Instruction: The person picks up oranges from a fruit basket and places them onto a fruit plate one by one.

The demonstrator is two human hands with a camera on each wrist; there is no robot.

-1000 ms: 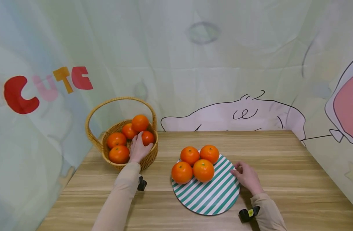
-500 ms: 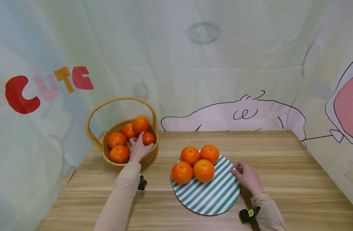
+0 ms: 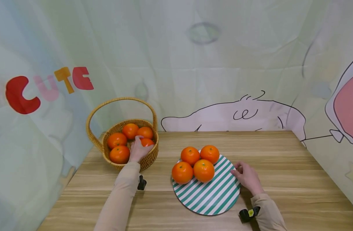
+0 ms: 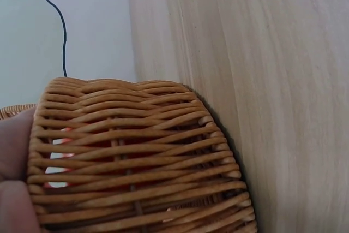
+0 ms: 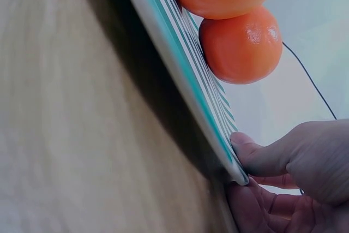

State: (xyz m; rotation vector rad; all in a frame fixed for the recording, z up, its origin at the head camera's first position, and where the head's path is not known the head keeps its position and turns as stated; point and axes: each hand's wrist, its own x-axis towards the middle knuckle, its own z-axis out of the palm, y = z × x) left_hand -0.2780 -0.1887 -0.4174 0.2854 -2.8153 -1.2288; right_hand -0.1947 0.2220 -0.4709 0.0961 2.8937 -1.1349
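On the left of the head view, my left hand (image 3: 138, 150) reaches into a wicker basket (image 3: 148, 159). Its fingers and thumb are around an orange (image 3: 147, 142) at the basket's right side, partly hidden by the hand. Another orange (image 3: 145, 132) lies just behind it, and several more fill the left and back. In the left wrist view the woven wall (image 4: 125, 156) hides most of the fruit. My right hand (image 3: 247, 177) pinches the right rim of a round plate (image 3: 214, 199) with green and white stripes, thumb on top and fingers beneath in the right wrist view.
Several oranges (image 3: 203, 170) sit together on the plate's far left part. The basket's tall arched handle (image 3: 121, 98) stands over its opening. Both stand on a wooden table (image 3: 269, 150), with a printed curtain (image 3: 176, 80) behind and at the sides.
The orange at the back right of the basket has dropped lower. The orange in my left hand has also sunk a little, with the fingers. My right hand and the plate have stayed put.
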